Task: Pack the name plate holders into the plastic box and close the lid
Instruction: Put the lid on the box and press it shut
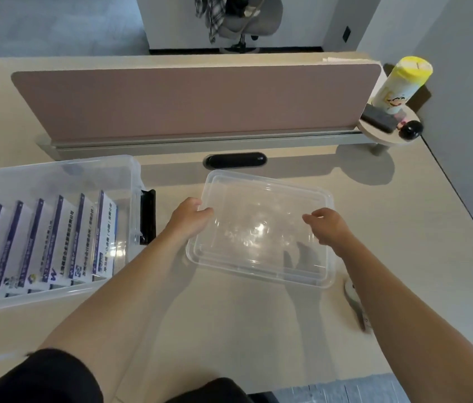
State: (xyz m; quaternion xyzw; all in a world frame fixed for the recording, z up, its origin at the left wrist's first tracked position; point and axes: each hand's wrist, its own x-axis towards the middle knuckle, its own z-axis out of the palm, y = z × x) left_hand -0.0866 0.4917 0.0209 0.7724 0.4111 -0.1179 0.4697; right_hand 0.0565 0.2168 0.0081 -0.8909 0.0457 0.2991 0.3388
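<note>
A clear plastic lid (pixel 261 228) is seen in the middle of the beige desk (pixel 389 228), a shallow rectangular tray shape with rounded corners and a raised rim, so transparent that the desk is seen through it, with glare caught near its centre. It is gripped at two sides: the left hand (pixel 190 216) is closed on its left edge, thumb on top, and the right hand (pixel 328 225) is pinched on its right edge. The hands are held well apart, one to each side of the lid. Whether the lid is resting on the desk or lifted just above it cannot be told.

The plastic box (pixel 52 228) is placed at the left of the desk, open-topped and clear-walled, with one black latch (pixel 148 218) seen on its right end. Inside it the name plate holders (pixel 52 242) are stood in a row, slanted, each fronted by a white card with a purple band and small print. Six holders are counted; more may be cut off by the left edge of the view.

One pink divider panel (pixel 194 103) is stood across the back of the desk. One yellow-capped canister (pixel 398 85) is seen on a small round shelf (pixel 375 132) at the right end.
</note>
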